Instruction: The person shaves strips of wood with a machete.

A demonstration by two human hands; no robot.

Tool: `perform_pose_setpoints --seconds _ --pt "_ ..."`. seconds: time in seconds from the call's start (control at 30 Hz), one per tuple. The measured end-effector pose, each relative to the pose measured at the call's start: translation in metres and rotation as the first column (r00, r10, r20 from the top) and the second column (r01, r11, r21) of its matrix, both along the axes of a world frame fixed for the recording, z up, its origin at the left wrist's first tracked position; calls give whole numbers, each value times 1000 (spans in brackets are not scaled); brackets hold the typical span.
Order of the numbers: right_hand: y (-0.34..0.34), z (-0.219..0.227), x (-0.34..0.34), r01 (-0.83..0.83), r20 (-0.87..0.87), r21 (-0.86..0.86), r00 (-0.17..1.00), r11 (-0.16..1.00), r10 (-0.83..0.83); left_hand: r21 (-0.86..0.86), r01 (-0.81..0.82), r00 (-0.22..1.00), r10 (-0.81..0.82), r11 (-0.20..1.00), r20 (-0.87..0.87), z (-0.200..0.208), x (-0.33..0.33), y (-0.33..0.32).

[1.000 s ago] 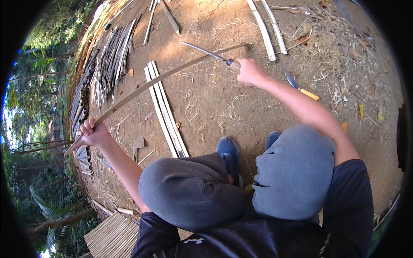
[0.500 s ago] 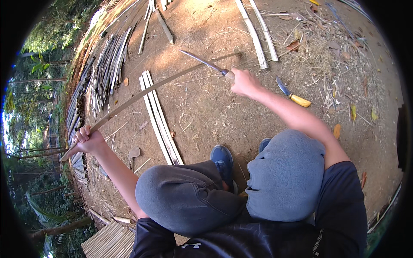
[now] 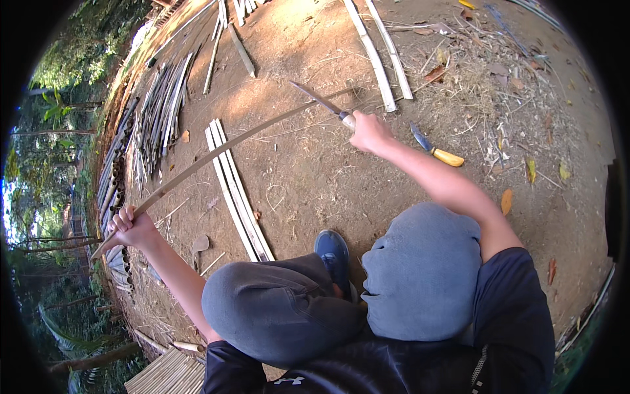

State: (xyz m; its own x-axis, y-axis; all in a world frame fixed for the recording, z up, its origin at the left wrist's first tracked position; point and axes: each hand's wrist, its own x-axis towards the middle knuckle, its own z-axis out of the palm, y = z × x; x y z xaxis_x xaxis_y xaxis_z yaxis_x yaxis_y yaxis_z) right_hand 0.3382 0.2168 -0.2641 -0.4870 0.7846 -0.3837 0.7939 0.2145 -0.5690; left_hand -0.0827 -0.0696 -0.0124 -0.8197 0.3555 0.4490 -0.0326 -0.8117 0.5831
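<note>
My left hand [image 3: 131, 227] is closed around the near end of a long, thin bamboo strip [image 3: 216, 152], which slants up and away to the right. In my right hand [image 3: 369, 133] is the pale handle of a knife [image 3: 321, 100]. Its narrow dark blade points to the upper left and crosses the strip near the far end; whether blade and strip touch I cannot tell. On the dirt beyond my right forearm lies a second knife [image 3: 435, 146] with a yellow handle.
Split bamboo strips [image 3: 237, 194] lie left of my blue shoe [image 3: 333, 257], and two more pale strips [image 3: 374, 56] lie ahead. A pile of bamboo sticks [image 3: 164, 108] stretches along the left. Dry leaves and shavings [image 3: 485, 98] litter the right. A slatted bamboo mat [image 3: 167, 373] is at lower left.
The knife in my right hand has shifted slightly right along the strip, its tip a little lower. My left hand keeps its hold, and the whole view has tilted slightly.
</note>
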Motion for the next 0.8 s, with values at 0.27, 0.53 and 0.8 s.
perform_pose_setpoints --seconds 0.27,0.53,0.8 --pt "49 -28 27 121 134 57 983 991 -128 17 -19 1000 18 1000 10 5 15 7" --pt "13 -39 36 171 -28 51 985 984 -170 -78 -76 997 76 994 -10 17 32 18" --pt "28 -43 -4 227 -15 -7 974 974 -227 -151 -143 989 136 978 -54 21 52 11"
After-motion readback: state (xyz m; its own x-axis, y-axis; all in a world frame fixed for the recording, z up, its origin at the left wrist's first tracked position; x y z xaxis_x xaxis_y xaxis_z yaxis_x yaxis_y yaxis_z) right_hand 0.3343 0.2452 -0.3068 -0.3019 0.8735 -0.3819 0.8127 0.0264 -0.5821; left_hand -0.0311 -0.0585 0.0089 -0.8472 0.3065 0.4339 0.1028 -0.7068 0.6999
